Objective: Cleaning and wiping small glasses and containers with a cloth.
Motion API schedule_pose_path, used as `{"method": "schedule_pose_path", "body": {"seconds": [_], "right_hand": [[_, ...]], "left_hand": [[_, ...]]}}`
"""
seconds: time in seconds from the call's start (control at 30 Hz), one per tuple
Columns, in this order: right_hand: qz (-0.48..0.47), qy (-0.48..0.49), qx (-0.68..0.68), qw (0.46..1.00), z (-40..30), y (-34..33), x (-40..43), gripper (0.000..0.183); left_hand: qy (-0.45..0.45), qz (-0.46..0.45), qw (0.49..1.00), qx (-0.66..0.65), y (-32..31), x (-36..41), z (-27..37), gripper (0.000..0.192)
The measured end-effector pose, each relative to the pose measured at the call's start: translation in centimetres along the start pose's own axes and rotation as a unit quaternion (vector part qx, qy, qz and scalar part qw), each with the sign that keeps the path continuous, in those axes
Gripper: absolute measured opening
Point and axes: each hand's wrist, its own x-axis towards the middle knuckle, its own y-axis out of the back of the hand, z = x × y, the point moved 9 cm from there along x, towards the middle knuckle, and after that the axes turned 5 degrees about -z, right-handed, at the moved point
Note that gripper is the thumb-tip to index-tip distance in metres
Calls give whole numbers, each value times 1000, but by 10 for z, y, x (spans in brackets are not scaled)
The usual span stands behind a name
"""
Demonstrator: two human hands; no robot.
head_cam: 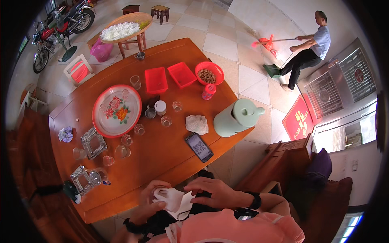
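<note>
Close before my body, at the near edge of the wooden table (170, 145), my left hand (152, 197) grips a folded white tissue or cloth (174, 202). Part of what lies inside its folds is hidden. My right hand (212, 191) pinches the right edge of the same white piece between thumb and fingers. Beyond my hands, a phone (199, 147) with a lit screen lies on the tabletop. A crumpled white tissue (197, 124) sits just past it. Several small clear glasses, such as one glass (123, 151), stand to the left.
A pale green thermos jug (234, 118) stands at the right table edge. A floral enamel tray (117, 111), glass ashtrays (93, 143), red baskets (156, 80) and a basket of nuts (209, 73) occupy the table. Another person (316, 48) holds a broom and a green dustpan (271, 70).
</note>
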Motion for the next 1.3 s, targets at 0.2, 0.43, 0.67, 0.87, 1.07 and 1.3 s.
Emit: {"method": "schedule_pose_path", "body": {"seconds": [0.2, 0.43, 0.67, 0.87, 1.07, 1.3], "right_hand": [[31, 157, -94, 983, 22, -57, 20, 44], [6, 182, -172, 968, 69, -100, 39, 40], [28, 56, -171, 983, 119, -92, 42, 34], [-117, -60, -230, 964, 145, -78, 20, 35], [-244, -122, -283, 920, 104, -59, -13, 36], [-237, -84, -390, 886, 59, -26, -14, 47]], "left_hand": [[-38, -41, 998, 1, 34, -8, -57, 55], [-47, -23, 999, 2, 69, -4, -108, 48], [-34, -21, 998, -45, 98, 1, -135, 51], [-92, 56, 993, -44, 140, -16, -125, 48], [-96, 76, 992, -30, 153, -31, -138, 55], [-61, 143, 988, -3, 170, -39, -175, 75]]}}
